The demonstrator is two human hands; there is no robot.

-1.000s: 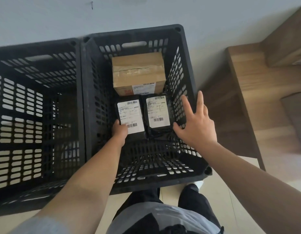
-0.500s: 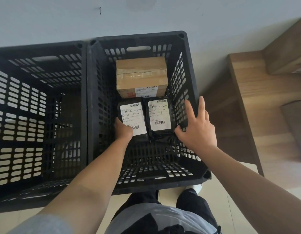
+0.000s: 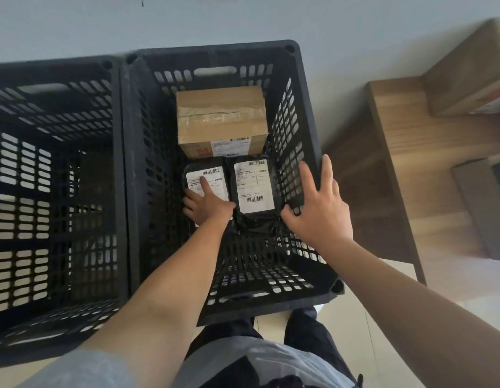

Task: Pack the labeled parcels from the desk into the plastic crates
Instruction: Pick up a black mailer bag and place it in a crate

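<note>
Two black plastic crates stand side by side on the floor. The right crate (image 3: 305,113) holds a taped cardboard box (image 3: 220,119) at its far end and two black bagged parcels with white labels in front of it. My left hand (image 3: 206,204) rests flat on the left bagged parcel (image 3: 208,175), its index finger stretched over the label. The right bagged parcel (image 3: 253,186) lies beside it, untouched. My right hand (image 3: 317,208) is spread open over the crate's right wall, fingers straight. The left crate (image 3: 114,152) shows no parcels inside.
A wooden desk (image 3: 411,152) stands to the right of the crates. A cardboard box (image 3: 467,71) sits at its far end and a dark flat parcel (image 3: 484,208) lies nearer. My legs are at the bottom, against the right crate's near wall.
My left hand has slid forward from the near edge of the left bagged parcel onto its label, fingers now straight. My right hand stays by the crate's right wall. The view has moved closer.
</note>
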